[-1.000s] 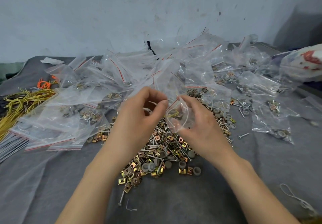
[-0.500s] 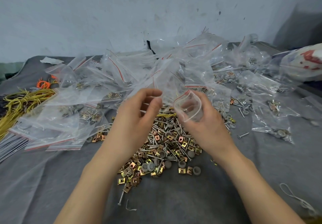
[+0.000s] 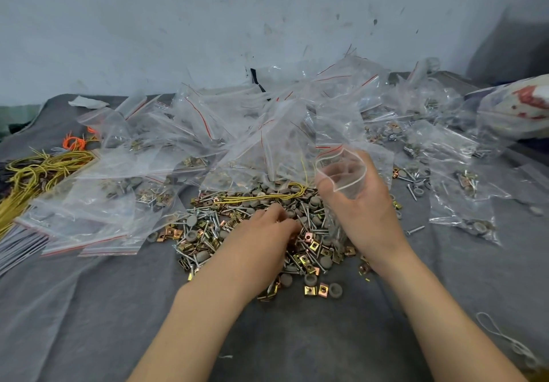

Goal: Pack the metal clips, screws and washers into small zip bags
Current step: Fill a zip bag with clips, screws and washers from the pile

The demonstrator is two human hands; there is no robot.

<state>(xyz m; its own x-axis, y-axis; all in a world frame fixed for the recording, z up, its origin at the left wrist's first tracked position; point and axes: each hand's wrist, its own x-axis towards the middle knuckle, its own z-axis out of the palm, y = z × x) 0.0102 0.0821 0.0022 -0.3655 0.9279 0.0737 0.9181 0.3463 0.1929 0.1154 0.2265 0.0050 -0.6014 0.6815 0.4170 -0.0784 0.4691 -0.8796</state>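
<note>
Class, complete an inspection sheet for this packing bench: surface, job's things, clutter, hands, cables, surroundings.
Surface: grey cloth, creased, covers the bench.
Job's things: loose pile of clips, screws and washers in the middle; open zip bag held above its right side; filled zip bags heaped behind and to the left.
Clutter: orange ties far left; white string loop near right; paper scrap at the back left.
Hands: left hand fingers down in the pile, grip cannot be told; right hand holds the open zip bag.
Cables: yellow cord bundle at the left edge.
Surroundings: pale scuffed wall behind; red-and-white wrapped object far right.
</note>
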